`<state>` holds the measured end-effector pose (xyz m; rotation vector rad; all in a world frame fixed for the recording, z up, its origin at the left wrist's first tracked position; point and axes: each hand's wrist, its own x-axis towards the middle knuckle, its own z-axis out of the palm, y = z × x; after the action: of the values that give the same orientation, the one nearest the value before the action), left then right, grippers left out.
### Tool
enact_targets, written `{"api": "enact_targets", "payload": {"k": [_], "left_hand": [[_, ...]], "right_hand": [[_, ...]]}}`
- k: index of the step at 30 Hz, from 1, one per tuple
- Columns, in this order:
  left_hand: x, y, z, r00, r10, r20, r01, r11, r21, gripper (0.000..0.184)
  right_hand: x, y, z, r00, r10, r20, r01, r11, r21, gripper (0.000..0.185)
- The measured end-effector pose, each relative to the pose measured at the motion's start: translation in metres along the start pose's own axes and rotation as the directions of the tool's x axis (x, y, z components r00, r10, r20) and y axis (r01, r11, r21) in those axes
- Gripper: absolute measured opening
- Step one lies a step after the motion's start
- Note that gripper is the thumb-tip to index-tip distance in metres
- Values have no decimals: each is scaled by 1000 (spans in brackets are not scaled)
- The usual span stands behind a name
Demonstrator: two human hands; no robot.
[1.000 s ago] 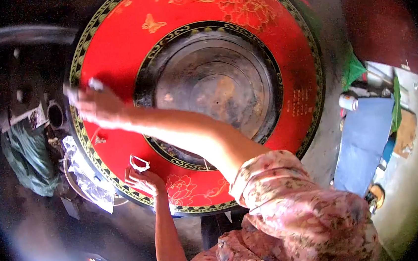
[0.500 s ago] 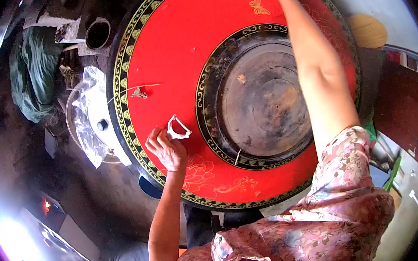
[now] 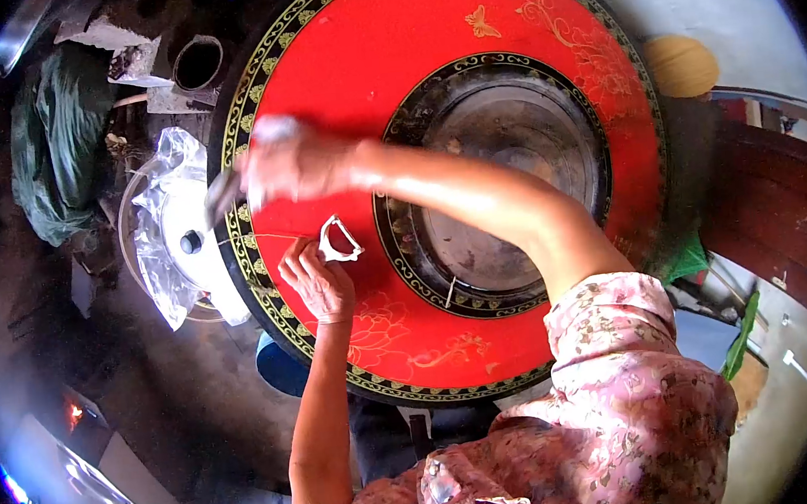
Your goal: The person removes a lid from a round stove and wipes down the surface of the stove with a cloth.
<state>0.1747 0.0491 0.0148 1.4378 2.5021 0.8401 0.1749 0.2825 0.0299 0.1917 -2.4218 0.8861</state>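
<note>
My left hand [image 3: 318, 283] rests near the left side of the red tabletop [image 3: 331, 76], fingers closed around a white Y-shaped peeler [image 3: 340, 240] whose head sticks out to the right. Smeared by motion, my right hand [image 3: 295, 168] reaches across the table to its left rim. A pale patch and a dark grey patch show at its edges, like something soft in the grip, but I cannot make out what. A thin stalk [image 3: 273, 236] lies just above my left hand. My right forearm passes over the round turntable [image 3: 480, 245] in the middle.
Left of the table, a white lid with a black knob [image 3: 192, 243] sits beside clear plastic. A dark green bag [image 3: 54, 148] and an open dark pot [image 3: 197, 64] stand farther back. A small pale scrap [image 3: 450, 292] lies on the turntable's near border.
My right hand has swept from the far right edge of the table to the left rim, over the spot where a small scrap lay. My left hand keeps the peeler in place.
</note>
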Motion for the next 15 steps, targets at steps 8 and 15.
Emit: {"api": "enact_targets", "payload": {"k": [8, 15], "left_hand": [[1, 0, -3, 1000, -7, 13, 8, 1000, -18, 29], [0, 2, -3, 1000, -23, 13, 23, 1000, -5, 26]], "right_hand": [[-12, 102, -121, 682, 429, -592, -727, 319, -608, 24], [1, 174, -137, 395, 906, -153, -862, 308, -403, 44]]}}
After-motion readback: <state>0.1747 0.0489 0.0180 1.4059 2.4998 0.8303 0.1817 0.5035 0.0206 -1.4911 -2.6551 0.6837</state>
